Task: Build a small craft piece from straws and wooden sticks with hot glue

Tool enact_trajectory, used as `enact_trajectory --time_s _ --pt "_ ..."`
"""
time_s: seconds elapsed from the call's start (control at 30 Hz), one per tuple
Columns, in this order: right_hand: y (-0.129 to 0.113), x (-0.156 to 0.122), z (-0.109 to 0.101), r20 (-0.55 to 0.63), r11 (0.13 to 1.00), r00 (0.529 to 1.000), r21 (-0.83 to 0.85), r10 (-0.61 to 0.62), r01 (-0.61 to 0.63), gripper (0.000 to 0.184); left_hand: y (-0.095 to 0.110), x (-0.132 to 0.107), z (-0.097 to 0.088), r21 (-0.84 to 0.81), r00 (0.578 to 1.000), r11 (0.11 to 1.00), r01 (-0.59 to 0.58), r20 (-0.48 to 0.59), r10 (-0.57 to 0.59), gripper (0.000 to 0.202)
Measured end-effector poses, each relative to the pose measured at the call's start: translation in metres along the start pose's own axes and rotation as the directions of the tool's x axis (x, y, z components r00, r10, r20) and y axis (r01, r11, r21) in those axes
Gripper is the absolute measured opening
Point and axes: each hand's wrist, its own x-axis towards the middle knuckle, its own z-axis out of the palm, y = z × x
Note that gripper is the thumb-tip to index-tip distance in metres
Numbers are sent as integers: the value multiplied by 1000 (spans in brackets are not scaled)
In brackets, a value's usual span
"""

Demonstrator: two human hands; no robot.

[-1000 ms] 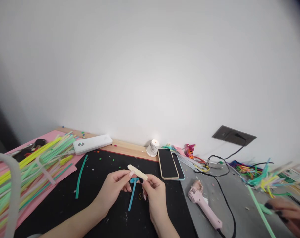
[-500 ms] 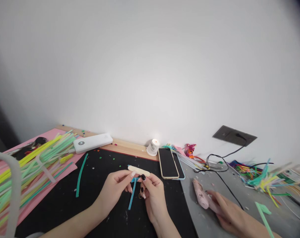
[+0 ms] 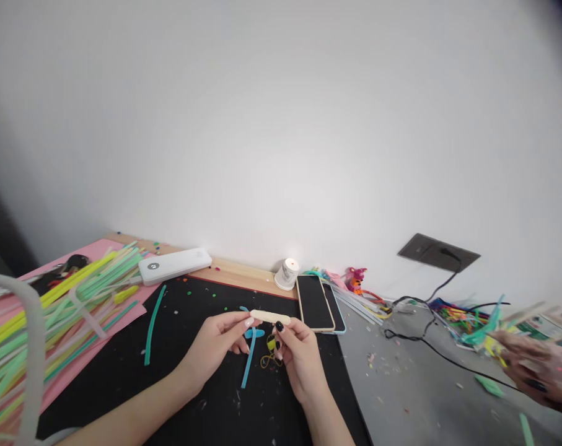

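Observation:
Between my two hands is a short cream-coloured strip (image 3: 270, 317) with rounded ends, held level above the black mat (image 3: 206, 347). My left hand (image 3: 220, 341) pinches its left end between thumb and finger. The right end is pinched by my right hand (image 3: 299, 350), which has dark and pale nails. Below, a thin blue strip (image 3: 247, 368) lies on the mat, with a small blue piece (image 3: 255, 333) at its upper part. Beside my right fingers there is a yellow thin loop (image 3: 270, 360). A green strip (image 3: 154, 325) lies to the left of my hands.
Many coloured strips (image 3: 76, 322) lie on pink sheets at left, near a white device (image 3: 175, 265). Behind my hands stand a paper cup (image 3: 287, 274) and two phones (image 3: 315, 303). Another person's hand (image 3: 541, 371) is at the right, near a black cable (image 3: 457, 365).
My hands and the cream strip have shifted slightly right, uncovering the blue piece and the yellow loop. The other person's hand has moved right with the pinkish object from the grey table.

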Motion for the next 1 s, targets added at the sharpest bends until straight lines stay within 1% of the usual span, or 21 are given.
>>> enact_trajectory --time_s 0.27,0.4,0.53,0.63,0.83,1.0 --pt "0 1 -4 -4 997 1000 -73 -11 11 16 -4 2 -3 16 1000 1000 -16 1 16 35" --pt "-1 0 -2 2 996 1000 -85 -4 4 17 -7 4 -4 -33 1000 999 3 -11 -3 37" --pt "0 -1 -1 13 997 1000 -81 8 -7 20 -7 5 -5 -121 999 992 37 -26 -40 42" --pt "2 -1 -1 26 998 1000 -67 12 -10 20 -6 4 -5 -160 999 986 46 -18 -49 43" --pt "5 -1 -1 73 1000 997 -13 22 -21 15 -5 4 -5 -128 999 991 32 -10 -34 38" --pt "4 -1 -1 80 999 996 -3 32 -32 15 -7 4 -6 -140 1000 990 -1 6 2 30"
